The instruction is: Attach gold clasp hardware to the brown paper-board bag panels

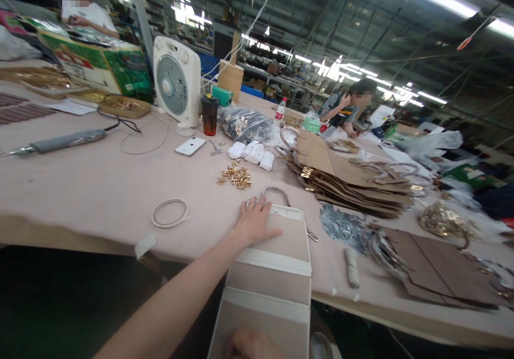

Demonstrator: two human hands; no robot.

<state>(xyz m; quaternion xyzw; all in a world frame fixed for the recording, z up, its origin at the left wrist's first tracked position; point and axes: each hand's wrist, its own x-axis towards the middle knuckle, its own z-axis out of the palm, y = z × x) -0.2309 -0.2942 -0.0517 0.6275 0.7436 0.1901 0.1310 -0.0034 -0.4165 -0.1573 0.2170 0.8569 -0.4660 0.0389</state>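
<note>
A long beige panel (277,279), perhaps an unfolded bag body, lies partly on the table and hangs over its front edge. My left hand (255,224) presses flat on the panel's far end, fingers spread. At that end a wrapped handle (277,190) sticks out, and a small metal piece (312,235) shows by the right side. My right hand (254,343) is at the bottom of the view over the panel's lower part, blurred and cut off; its fingers look curled, but whether they grip anything is unclear. Beyond my left hand is a pile of gold-coloured fittings (236,176).
Stacked brown bag panels (349,172) and more brown pieces (437,262) lie right, near grey metal pieces (343,222). A tape roll (171,213), phone (190,146), drink cup (209,115), fan (176,81) and corded tool (68,141) are left. Two people sit beyond.
</note>
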